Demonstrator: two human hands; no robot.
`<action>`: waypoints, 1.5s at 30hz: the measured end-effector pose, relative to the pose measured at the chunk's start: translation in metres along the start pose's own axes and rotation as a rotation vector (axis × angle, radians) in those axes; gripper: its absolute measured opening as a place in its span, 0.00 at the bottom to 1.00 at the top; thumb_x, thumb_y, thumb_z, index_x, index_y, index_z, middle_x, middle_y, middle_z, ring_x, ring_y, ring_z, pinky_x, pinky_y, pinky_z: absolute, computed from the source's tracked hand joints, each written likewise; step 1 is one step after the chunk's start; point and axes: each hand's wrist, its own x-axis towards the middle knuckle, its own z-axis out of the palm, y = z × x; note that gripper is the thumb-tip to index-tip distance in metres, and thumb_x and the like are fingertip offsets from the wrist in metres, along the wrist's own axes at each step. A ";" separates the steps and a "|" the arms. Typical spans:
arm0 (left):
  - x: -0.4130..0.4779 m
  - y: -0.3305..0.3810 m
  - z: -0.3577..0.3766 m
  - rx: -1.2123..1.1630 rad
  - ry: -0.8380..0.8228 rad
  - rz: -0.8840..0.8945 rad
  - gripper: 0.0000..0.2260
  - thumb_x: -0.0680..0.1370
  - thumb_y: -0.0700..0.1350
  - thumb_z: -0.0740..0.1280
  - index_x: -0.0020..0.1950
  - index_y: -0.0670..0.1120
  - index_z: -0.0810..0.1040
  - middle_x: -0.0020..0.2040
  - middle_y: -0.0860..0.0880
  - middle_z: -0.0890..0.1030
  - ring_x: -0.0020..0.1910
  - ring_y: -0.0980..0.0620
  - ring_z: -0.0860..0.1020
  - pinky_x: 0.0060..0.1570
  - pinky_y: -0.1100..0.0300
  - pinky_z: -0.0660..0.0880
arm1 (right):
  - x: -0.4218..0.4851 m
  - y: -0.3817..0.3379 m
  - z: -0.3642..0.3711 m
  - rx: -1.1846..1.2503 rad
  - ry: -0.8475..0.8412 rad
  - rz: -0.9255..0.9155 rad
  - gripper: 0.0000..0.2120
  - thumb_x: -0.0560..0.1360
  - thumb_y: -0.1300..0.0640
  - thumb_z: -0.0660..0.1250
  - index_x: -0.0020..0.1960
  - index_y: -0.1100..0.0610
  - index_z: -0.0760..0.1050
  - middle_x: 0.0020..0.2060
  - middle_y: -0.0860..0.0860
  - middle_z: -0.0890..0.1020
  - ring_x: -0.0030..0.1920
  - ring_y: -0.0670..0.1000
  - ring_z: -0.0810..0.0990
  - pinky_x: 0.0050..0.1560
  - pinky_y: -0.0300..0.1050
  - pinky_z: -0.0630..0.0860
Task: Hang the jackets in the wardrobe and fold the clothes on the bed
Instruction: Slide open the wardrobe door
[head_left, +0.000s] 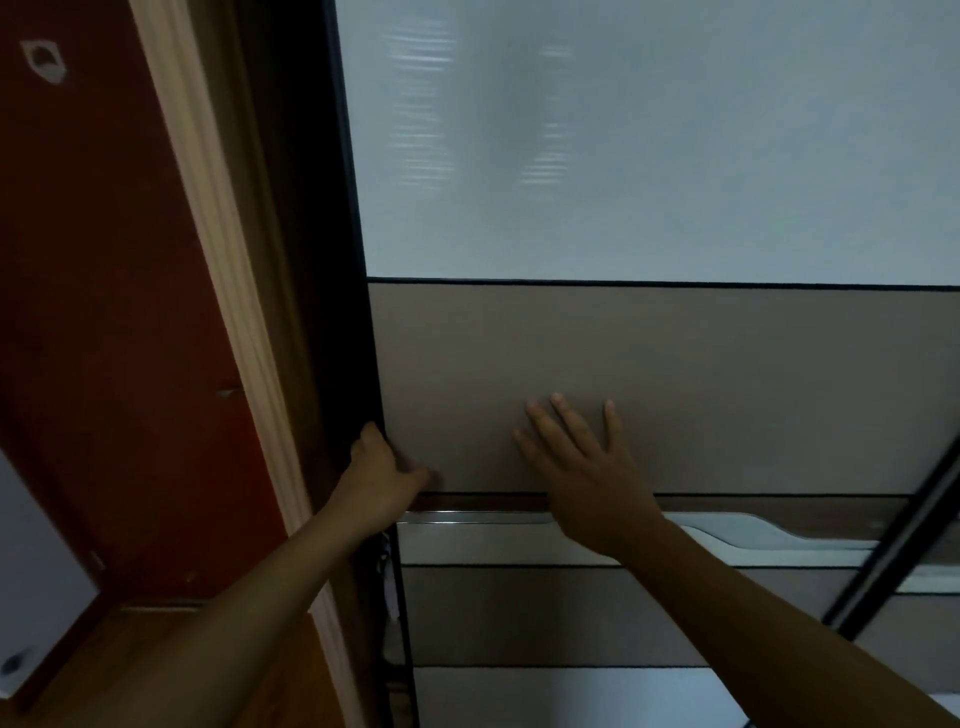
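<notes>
No legible text, no labels or numbers on the wardrobe door (649, 353)

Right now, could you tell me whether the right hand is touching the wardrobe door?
Touching. The head view shows the right hand lying flat, fingers spread, against the wardrobe door, with no gap showing under the palm.

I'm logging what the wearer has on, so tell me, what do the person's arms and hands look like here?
The left forearm and right forearm are bare to the frame's edge: no sleeves or cuffs show. The left hand and right hand wear no gloves, and no watch, bracelet or ring is visible, though the light is dim.
</notes>
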 end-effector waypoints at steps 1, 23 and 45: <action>0.000 0.003 0.005 0.008 -0.008 0.014 0.46 0.67 0.59 0.74 0.77 0.44 0.56 0.73 0.43 0.67 0.68 0.44 0.71 0.65 0.52 0.72 | -0.004 0.003 -0.001 0.050 0.018 0.022 0.45 0.70 0.48 0.71 0.82 0.52 0.55 0.82 0.59 0.51 0.81 0.63 0.49 0.71 0.75 0.57; 0.014 0.118 0.165 0.082 -0.536 0.555 0.38 0.68 0.65 0.64 0.72 0.47 0.65 0.63 0.49 0.74 0.61 0.54 0.75 0.66 0.55 0.72 | -0.107 0.085 -0.019 0.562 -0.248 0.706 0.20 0.81 0.48 0.64 0.72 0.52 0.73 0.63 0.53 0.79 0.60 0.54 0.79 0.59 0.48 0.76; -0.002 0.264 0.354 0.203 -0.769 0.577 0.44 0.70 0.58 0.68 0.82 0.51 0.52 0.70 0.47 0.74 0.63 0.48 0.76 0.61 0.58 0.74 | -0.276 0.207 -0.057 0.508 -0.377 1.038 0.19 0.82 0.45 0.62 0.69 0.53 0.74 0.59 0.53 0.82 0.56 0.53 0.80 0.56 0.46 0.75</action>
